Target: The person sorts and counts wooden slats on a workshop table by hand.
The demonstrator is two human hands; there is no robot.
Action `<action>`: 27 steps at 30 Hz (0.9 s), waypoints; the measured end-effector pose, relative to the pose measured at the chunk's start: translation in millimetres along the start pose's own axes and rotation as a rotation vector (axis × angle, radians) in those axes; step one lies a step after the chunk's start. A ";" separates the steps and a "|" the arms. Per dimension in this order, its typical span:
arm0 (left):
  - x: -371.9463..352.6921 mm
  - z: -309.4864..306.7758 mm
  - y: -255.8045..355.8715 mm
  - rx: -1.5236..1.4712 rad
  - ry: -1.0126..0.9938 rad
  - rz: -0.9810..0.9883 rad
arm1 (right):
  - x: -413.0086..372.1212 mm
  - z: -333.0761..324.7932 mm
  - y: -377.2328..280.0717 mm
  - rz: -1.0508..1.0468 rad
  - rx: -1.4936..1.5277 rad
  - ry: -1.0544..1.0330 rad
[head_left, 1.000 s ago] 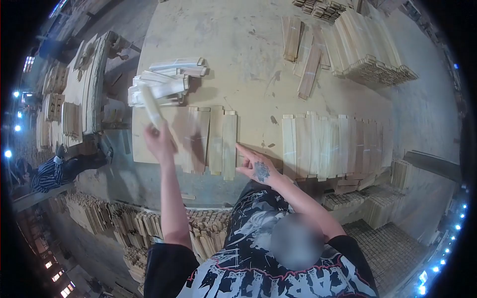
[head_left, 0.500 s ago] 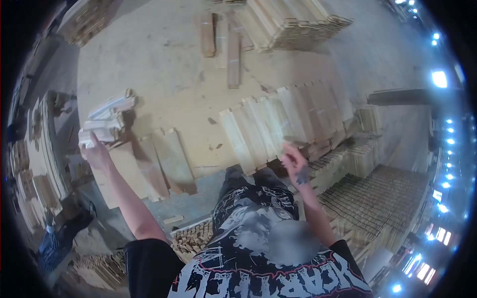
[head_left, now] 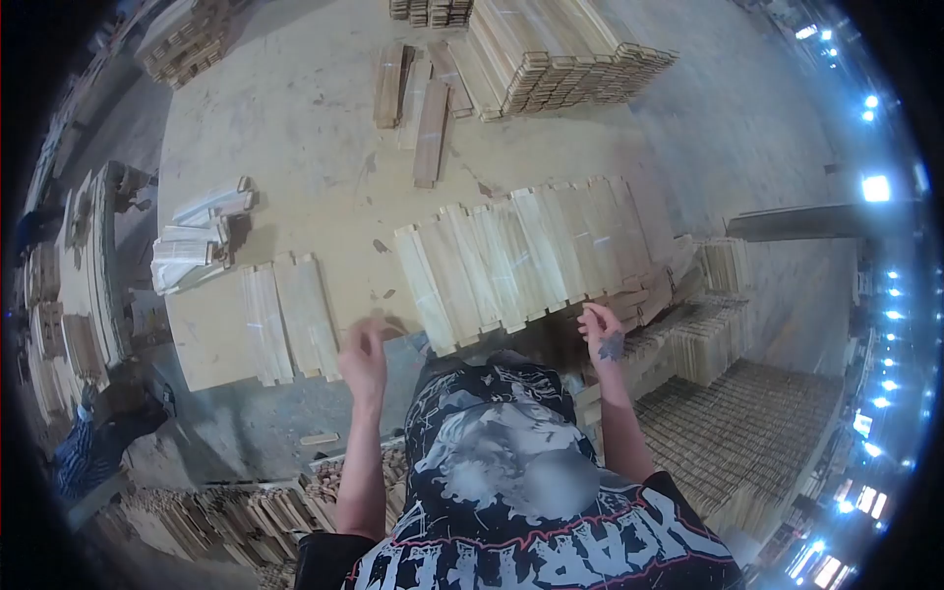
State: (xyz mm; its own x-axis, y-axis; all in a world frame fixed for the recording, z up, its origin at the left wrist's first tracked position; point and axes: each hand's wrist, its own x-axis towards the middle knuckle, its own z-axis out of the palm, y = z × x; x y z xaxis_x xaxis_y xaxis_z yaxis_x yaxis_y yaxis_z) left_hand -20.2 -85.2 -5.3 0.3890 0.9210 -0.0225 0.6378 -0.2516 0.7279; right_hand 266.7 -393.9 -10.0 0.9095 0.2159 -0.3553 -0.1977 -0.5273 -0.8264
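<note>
A row of pale wooden boards (head_left: pixel 531 256) lies side by side on the worktable, close in front of me. My right hand (head_left: pixel 602 332) is by the near ends of these boards, fingers loosely bent and apart, with nothing visible in them. Left of the row, my left hand (head_left: pixel 364 362) hovers near the table's front edge, slightly blurred, fingers apart and seemingly without an object. Beside it lies a smaller group of boards (head_left: pixel 290 320). A pile of whitish wooden pieces (head_left: pixel 192 251) sits farther left on the table, apart from both hands.
A large stack of boards (head_left: pixel 565 64) stands at the back, with several loose darker boards (head_left: pixel 430 133) beside it. Stacked boards (head_left: pixel 737 423) fill the lower right. At the far left a person in a striped sleeve (head_left: pixel 84 447) is near other timber.
My left hand has let go of the whitish pieces on the left and moved right, toward my body. My right hand has shifted slightly and stays near the board ends.
</note>
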 end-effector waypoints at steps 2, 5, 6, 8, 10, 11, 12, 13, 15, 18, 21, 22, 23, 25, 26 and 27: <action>-19.8 10.8 14.4 0.046 -0.012 -0.017 | 17.9 -17.7 5.2 -0.044 0.032 0.023; -38.5 27.8 25.5 0.024 -0.043 -0.090 | 51.1 -40.7 19.6 -0.129 0.083 0.025; -42.7 33.1 27.3 -0.021 -0.064 -0.138 | 57.9 -47.4 17.6 -0.155 0.085 0.017; -51.2 42.9 31.0 -0.099 -0.109 -0.200 | 66.2 -58.5 14.2 -0.173 0.086 -0.029; -57.9 48.8 39.0 -0.162 -0.163 -0.230 | 65.5 -58.5 11.8 -0.149 0.103 -0.142; -60.9 52.1 42.3 -0.175 -0.171 -0.242 | 62.6 -57.6 10.9 -0.136 0.109 -0.201; -62.6 56.5 46.0 -0.191 -0.177 -0.256 | 59.6 -57.4 7.8 -0.167 0.072 -0.221; -65.6 59.7 49.1 -0.208 -0.181 -0.270 | 57.5 -57.4 7.6 -0.159 0.091 -0.223; -71.8 63.1 53.6 -0.223 -0.163 -0.276 | 54.2 -57.3 8.5 -0.148 0.130 -0.224; -76.8 66.2 56.5 -0.260 -0.140 -0.326 | 48.3 -60.3 7.2 -0.163 0.134 -0.239; -81.1 68.9 56.4 -0.307 -0.127 -0.383 | 51.7 -66.6 8.0 -0.155 0.153 -0.227; -83.6 69.4 56.2 -0.323 -0.126 -0.402 | 53.7 -69.5 7.3 -0.132 0.152 -0.222; -85.0 70.4 55.8 -0.315 -0.124 -0.410 | 55.7 -72.8 6.7 -0.108 0.148 -0.216; -84.9 72.4 55.2 -0.303 -0.121 -0.427 | 61.0 -75.9 10.3 -0.121 0.145 -0.232; -86.1 73.7 54.2 -0.304 -0.107 -0.430 | 65.7 -76.2 18.7 -0.129 0.146 -0.253; -87.3 74.1 56.2 -0.304 -0.094 -0.434 | 67.2 -76.8 17.2 -0.136 0.147 -0.276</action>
State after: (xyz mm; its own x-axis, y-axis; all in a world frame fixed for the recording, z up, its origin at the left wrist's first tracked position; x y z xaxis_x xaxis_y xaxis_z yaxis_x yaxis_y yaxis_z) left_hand 31.0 -201.8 -13.2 0.1997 0.8869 -0.4165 0.5375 0.2562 0.8034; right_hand 352.5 -451.5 -14.5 0.8020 0.5005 -0.3260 -0.1504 -0.3590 -0.9211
